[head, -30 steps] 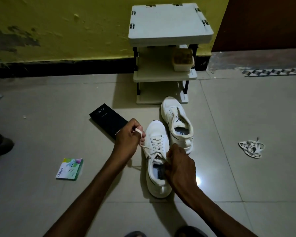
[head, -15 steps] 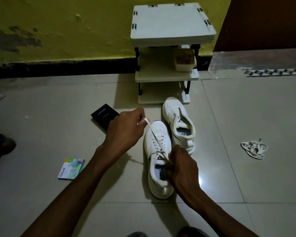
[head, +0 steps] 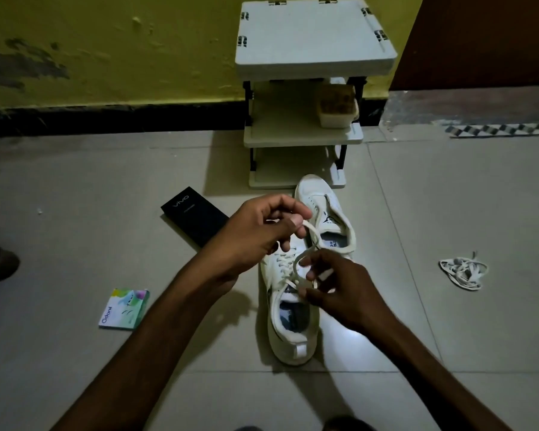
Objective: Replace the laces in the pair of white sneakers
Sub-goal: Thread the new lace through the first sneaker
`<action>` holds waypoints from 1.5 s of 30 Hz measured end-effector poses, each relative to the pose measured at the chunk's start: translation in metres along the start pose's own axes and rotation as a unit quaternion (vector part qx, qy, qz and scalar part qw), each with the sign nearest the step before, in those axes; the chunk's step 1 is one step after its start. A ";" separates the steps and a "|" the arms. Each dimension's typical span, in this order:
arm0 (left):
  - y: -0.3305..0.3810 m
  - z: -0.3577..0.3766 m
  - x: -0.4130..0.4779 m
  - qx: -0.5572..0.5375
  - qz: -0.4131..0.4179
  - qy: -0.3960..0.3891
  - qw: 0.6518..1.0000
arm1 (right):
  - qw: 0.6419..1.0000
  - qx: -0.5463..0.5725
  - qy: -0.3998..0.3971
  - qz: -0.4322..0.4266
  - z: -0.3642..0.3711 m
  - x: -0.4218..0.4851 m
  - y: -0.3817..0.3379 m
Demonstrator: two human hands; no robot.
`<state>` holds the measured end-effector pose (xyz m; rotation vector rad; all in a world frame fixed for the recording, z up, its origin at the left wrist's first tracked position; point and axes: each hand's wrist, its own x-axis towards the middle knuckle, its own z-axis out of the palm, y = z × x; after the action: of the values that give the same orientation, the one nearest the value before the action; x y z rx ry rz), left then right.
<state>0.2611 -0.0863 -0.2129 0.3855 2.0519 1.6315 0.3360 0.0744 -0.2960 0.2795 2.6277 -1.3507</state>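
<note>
Pinching a white lace [head: 312, 241] just above the near sneaker [head: 290, 337], the right hand [head: 339, 290] curls its fingers round the lower loop at lower centre. The left hand [head: 255, 234] grips the upper run of the same lace between thumb and fingers. This sneaker lies heel towards the camera on the tiled floor [head: 448, 353], with lace crossing its eyelets. At lower left lies a small packet [head: 125, 309] printed "Odonil". At right, well apart, sits a heap of loose laces [head: 462, 272]. Beyond the hands, the second sneaker [head: 327, 209] is unlaced; its insole print is too small to read. Left of it a black box [head: 193, 216] reads "vivo". At top centre a white shelf rack [head: 315, 35] holds a tub [head: 336, 108].
</note>
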 end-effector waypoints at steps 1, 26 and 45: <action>0.001 0.002 0.000 0.001 0.005 -0.001 1.000 | 0.998 0.062 -0.020 -0.004 -0.007 -0.001 -0.009; -0.091 0.001 0.005 0.177 -0.077 0.093 0.977 | 0.980 0.030 0.182 0.068 -0.023 0.020 -0.002; -0.106 0.032 -0.019 0.347 -0.046 0.109 0.930 | 0.985 -0.173 -0.022 -0.020 0.024 -0.004 0.004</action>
<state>0.3020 -0.0957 -0.3169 0.3388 2.7386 0.8734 0.3421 0.0571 -0.3116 0.1464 2.7796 -0.8743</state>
